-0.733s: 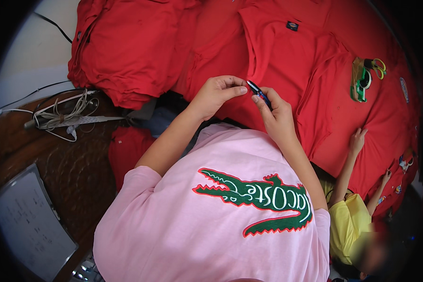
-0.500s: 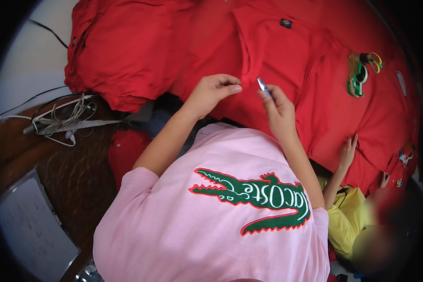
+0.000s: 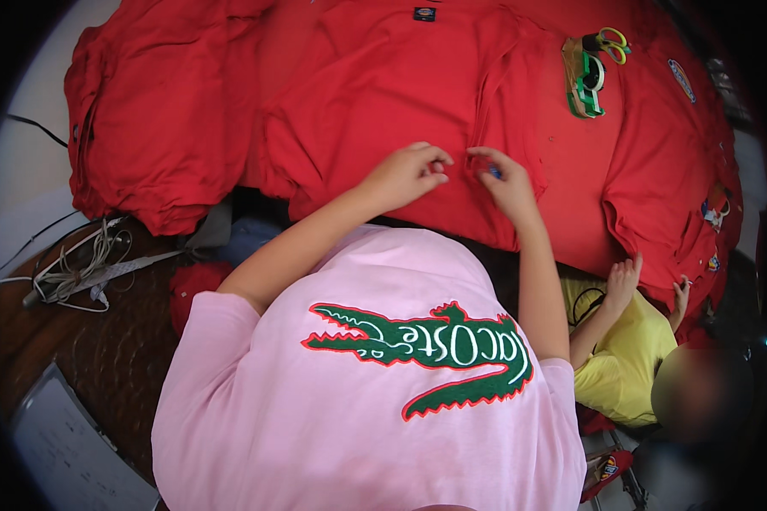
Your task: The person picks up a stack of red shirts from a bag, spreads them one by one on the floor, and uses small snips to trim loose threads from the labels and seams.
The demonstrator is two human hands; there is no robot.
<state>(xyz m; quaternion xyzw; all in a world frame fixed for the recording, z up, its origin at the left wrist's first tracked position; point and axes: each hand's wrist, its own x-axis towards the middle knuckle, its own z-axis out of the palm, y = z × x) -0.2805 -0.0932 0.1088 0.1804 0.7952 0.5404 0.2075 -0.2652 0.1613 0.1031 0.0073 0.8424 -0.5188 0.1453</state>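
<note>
A red garment with a dark label at its neck lies spread out in front of me. My left hand hovers over its near part, fingers loosely curled and the thumb a little apart from them; I see nothing between them. To its right, my right hand is closed around a small clipper, of which just a bit of blue shows among the fingers. My right fingertips are at a fold of the red cloth; whether they pinch it, I cannot tell.
A thick pile of red garments lies at the left. Yellow-handled scissors and a green tape dispenser lie to the right. Beyond my right arm a co-worker's hand touches red cloth. Tangled cables lie on a brown surface.
The view has shifted, and the garment now lies differently under my hands. My right hand has turned, so the clipper's silver end no longer shows. My left thumb and finger have parted slightly.
</note>
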